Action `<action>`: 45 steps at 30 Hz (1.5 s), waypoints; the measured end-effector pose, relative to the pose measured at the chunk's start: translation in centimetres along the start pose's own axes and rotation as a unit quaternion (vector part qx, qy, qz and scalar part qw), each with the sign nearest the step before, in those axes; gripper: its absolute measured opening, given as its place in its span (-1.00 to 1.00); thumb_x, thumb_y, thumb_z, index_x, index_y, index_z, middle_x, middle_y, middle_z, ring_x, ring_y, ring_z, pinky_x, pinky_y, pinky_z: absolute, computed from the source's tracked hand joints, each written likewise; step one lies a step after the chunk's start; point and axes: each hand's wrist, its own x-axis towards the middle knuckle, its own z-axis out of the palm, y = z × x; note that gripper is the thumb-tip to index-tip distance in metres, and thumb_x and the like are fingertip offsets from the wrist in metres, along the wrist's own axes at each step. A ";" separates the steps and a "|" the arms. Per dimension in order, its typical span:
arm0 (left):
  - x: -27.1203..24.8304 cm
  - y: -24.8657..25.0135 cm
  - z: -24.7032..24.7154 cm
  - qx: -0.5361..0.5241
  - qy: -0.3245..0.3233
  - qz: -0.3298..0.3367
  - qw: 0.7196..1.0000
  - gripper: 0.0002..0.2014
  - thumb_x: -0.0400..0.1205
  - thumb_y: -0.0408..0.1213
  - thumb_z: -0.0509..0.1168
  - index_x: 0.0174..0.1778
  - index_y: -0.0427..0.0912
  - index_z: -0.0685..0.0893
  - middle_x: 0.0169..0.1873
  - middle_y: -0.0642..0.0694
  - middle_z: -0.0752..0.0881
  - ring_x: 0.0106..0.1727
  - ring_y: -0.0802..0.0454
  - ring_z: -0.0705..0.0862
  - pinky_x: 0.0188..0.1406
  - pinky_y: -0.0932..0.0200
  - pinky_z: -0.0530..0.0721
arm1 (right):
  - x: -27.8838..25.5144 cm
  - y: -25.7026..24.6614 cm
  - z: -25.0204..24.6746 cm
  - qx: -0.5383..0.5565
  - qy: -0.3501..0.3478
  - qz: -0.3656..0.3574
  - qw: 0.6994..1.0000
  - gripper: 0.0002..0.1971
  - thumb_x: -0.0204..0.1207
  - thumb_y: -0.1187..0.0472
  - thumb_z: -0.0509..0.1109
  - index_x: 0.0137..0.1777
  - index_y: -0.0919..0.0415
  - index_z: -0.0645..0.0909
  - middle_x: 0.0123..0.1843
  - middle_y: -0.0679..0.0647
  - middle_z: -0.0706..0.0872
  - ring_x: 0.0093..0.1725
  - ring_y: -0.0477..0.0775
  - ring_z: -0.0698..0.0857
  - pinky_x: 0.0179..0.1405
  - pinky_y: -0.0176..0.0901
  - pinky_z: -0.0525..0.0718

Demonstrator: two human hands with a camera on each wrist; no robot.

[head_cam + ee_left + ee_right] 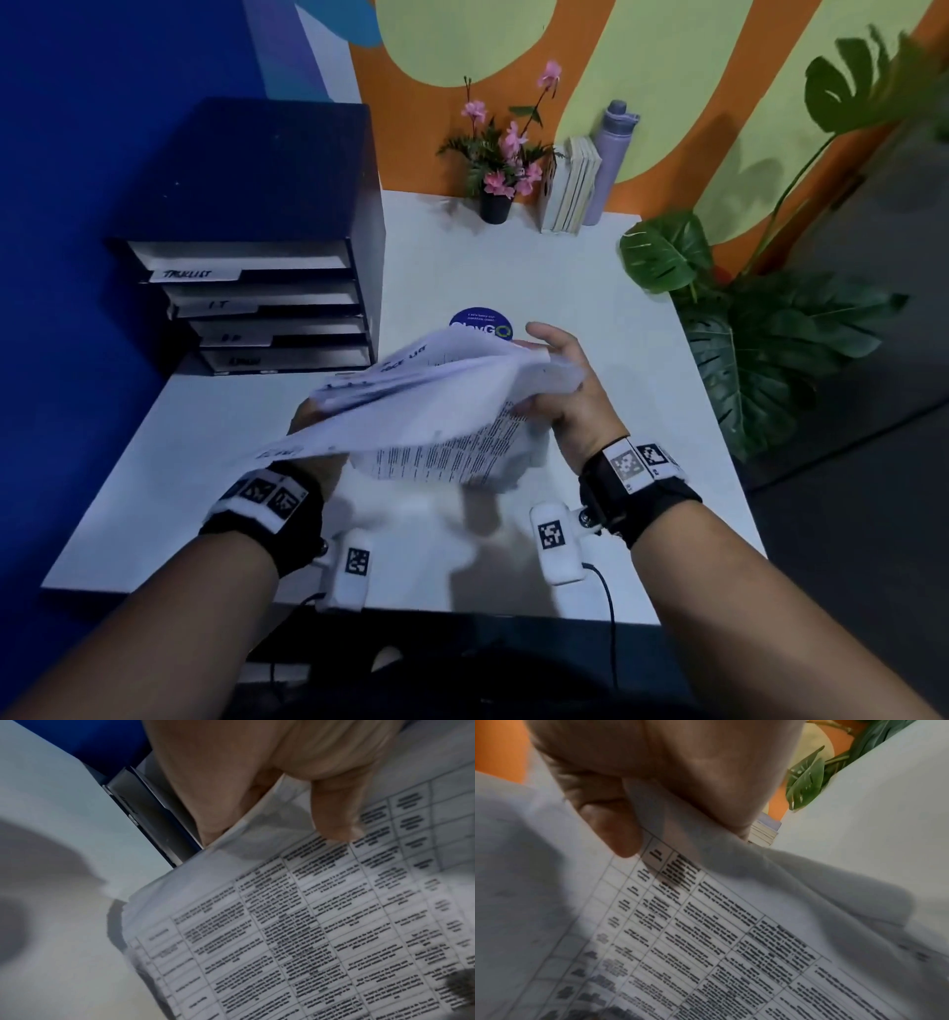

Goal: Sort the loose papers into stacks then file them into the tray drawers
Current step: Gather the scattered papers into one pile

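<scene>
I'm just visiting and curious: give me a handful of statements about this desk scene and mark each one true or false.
1. Both hands hold the bundle of papers above the table. True: the left hand and the right hand each grip a side.
2. The tray drawers stand at the right edge of the table. False: they stand at the left.
3. The sheet facing the wrist cameras carries a printed table with text. True.
4. The flower pot lies tipped over. False: it stands upright by the wall.
5. The bottle stands beside the books. True.
</scene>
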 end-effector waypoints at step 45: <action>-2.7 0.7 -0.4 -0.331 -0.239 0.209 0.889 -0.45 0.35 -0.58 0.52 0.27 -0.20 0.68 0.18 -0.21 0.78 0.26 -0.13 0.73 0.36 -0.18 0.57 | 0.8 2.5 1.9 -0.037 0.079 0.080 0.993 -0.23 -0.02 0.55 0.33 0.32 0.24 0.56 0.14 0.25 0.72 0.12 0.25 0.71 -0.04 0.03 0.72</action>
